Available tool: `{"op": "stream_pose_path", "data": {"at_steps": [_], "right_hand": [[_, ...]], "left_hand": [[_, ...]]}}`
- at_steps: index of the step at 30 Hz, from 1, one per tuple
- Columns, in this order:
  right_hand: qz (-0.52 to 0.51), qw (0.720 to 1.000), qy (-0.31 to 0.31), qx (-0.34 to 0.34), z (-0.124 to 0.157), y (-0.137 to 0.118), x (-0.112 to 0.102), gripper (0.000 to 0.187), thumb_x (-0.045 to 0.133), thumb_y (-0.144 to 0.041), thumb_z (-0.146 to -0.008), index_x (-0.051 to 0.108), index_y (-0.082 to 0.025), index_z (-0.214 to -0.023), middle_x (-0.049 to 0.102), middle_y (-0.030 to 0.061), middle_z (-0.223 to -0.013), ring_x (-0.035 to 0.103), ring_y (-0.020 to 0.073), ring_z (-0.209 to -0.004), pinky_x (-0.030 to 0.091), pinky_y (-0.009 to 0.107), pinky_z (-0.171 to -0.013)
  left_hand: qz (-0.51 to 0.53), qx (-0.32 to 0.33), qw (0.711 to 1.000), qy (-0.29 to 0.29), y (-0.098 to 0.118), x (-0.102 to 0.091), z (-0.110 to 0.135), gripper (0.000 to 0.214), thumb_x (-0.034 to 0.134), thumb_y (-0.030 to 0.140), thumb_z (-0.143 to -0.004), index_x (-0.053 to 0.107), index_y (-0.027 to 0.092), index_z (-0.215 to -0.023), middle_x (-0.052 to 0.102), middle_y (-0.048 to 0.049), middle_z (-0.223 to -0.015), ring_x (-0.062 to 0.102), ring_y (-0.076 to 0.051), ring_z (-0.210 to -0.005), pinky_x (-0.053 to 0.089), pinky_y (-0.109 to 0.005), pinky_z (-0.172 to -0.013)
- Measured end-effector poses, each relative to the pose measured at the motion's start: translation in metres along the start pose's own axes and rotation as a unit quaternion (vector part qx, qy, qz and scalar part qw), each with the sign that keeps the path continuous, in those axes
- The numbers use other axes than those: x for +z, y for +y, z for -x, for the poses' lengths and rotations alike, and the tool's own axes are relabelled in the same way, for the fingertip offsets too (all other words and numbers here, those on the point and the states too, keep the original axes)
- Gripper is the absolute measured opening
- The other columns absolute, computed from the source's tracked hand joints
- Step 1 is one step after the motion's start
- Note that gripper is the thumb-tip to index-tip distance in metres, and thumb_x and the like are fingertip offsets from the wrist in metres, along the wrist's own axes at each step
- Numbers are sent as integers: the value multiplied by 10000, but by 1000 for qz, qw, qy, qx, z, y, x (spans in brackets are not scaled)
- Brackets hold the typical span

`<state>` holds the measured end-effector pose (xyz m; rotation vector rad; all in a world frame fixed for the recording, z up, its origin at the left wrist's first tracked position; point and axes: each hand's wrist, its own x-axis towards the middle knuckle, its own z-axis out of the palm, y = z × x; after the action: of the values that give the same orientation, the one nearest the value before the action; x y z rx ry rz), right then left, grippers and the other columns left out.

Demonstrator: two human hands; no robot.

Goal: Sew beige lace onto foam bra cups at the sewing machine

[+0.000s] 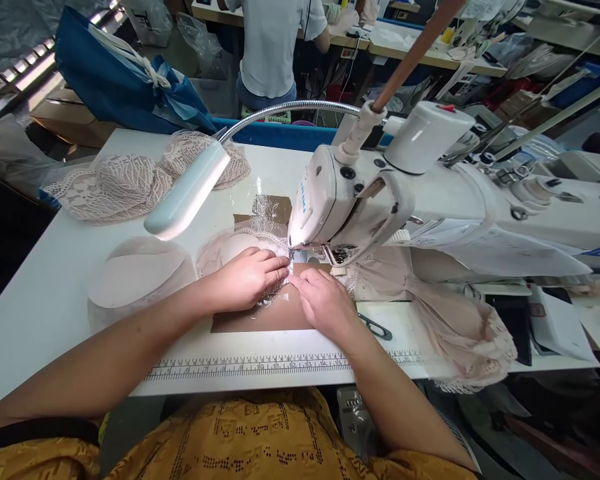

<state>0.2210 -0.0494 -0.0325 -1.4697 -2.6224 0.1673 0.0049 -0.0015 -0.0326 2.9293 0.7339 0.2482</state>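
My left hand (pixel 253 277) lies flat on a piece of beige lace fabric (pixel 213 255), its fingers stretched toward the sewing machine's needle area. My right hand (pixel 326 300) is closed at the near edge of the lace, just right of the left fingertips; thumb and index finger seem to pinch it, though the grip is partly hidden. The white sewing machine (pixel 325 193) stands right above, its presser foot close to both hands. Beneath the hands, brown card or tape (pixel 265 320) covers part of the machine bed. More sheer beige fabric (pixel 445 313) trails off to the right.
A lamp (pixel 193 187) on a bent neck hangs over the left side. Lace cups (pixel 130 183) and sheer cup pieces (pixel 143 280) lie on the left. Thread snips (pixel 375 327) rest right of my right hand, above a printed ruler (pixel 260 367). Another person (pixel 270 50) sits ahead.
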Motion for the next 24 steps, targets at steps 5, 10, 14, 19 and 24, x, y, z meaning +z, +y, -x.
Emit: {"op": "stream_pose_path", "data": {"at_steps": [5, 10, 14, 19, 24], "right_hand": [[15, 1000, 5, 13, -6, 1, 0, 380, 428, -118, -925, 664, -202, -1210, 661, 79, -914, 559, 211, -827, 400, 309, -677], [8, 999, 16, 48, -10, 3, 5, 451, 446, -100, -895, 631, -209, -1292, 679, 92, -932, 578, 227, -847, 414, 324, -670], [-24, 997, 17, 68, -9, 5, 8, 464, 460, -117, -896, 630, -256, -1304, 685, 76, -923, 605, 229, -866, 433, 325, -693], [-51, 996, 18, 75, -9, 5, 6, 436, 458, -146, -918, 632, -260, -1301, 694, 73, -978, 621, 227, -917, 458, 319, -728], [-65, 995, 24, 77, -9, 4, 4, 413, 461, -157, -921, 642, -253, -1280, 699, 64, -1068, 625, 227, -972, 474, 316, -767]], "left_hand": [[2, 8, 1000, 18, -12, 4, -3, 398, 442, 153, -952, 570, 122, -1328, 566, -141, -1389, 532, -284, -1178, 443, -437, -961], [12, 11, 999, 45, -23, 5, -8, 373, 435, 133, -955, 610, 153, -1284, 612, -112, -1343, 555, -276, -1144, 468, -433, -932], [5, -4, 999, 54, -30, 5, -12, 376, 466, 144, -926, 628, 159, -1264, 647, -102, -1290, 564, -289, -1080, 481, -440, -883], [3, -15, 998, 54, -32, 8, -13, 406, 480, 140, -900, 609, 161, -1285, 655, -115, -1254, 559, -292, -1095, 474, -429, -877], [-28, -47, 997, 49, -29, 5, -10, 394, 461, 163, -917, 594, 150, -1288, 612, -159, -1285, 504, -329, -1215, 441, -478, -955]]}}
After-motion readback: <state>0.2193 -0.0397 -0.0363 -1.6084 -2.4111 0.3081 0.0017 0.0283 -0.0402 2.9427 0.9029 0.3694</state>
